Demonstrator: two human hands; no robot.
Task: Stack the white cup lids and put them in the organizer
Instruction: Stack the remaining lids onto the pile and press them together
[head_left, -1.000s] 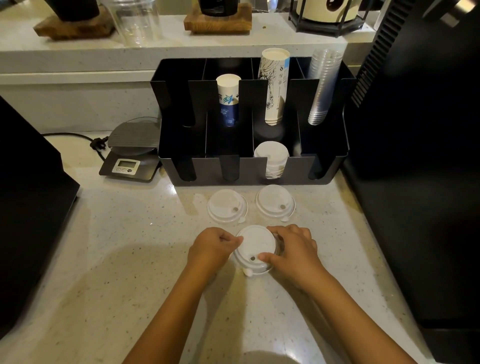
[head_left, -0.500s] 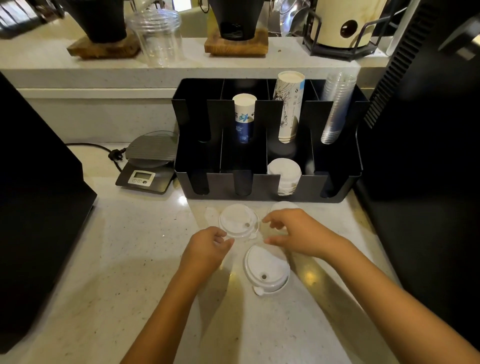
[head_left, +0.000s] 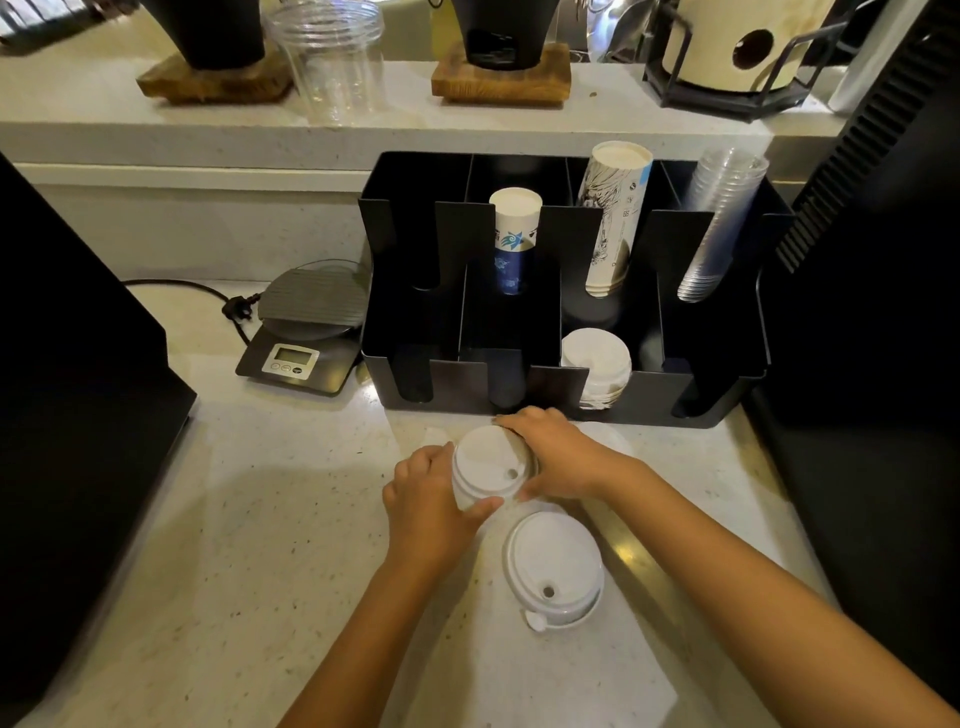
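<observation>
— From the head camera, where are the lids?
— Both hands clasp one white lid (head_left: 485, 464): left hand (head_left: 428, 501) on its near-left edge, right hand (head_left: 558, 457) on its far-right.
— Others?
— A second lid (head_left: 553, 569) lies free on the counter (head_left: 260, 519), nearer the person; the black organizer (head_left: 727, 384) holds a lid stack (head_left: 597, 366).

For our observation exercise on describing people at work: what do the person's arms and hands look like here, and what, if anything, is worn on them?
Both forearms are bare right down to the frame edge, with no sleeves in view. The left hand and right hand wear no gloves, and no rings, watch, bracelets or markings can be seen. Fingernails look short and plain where visible.
</observation>
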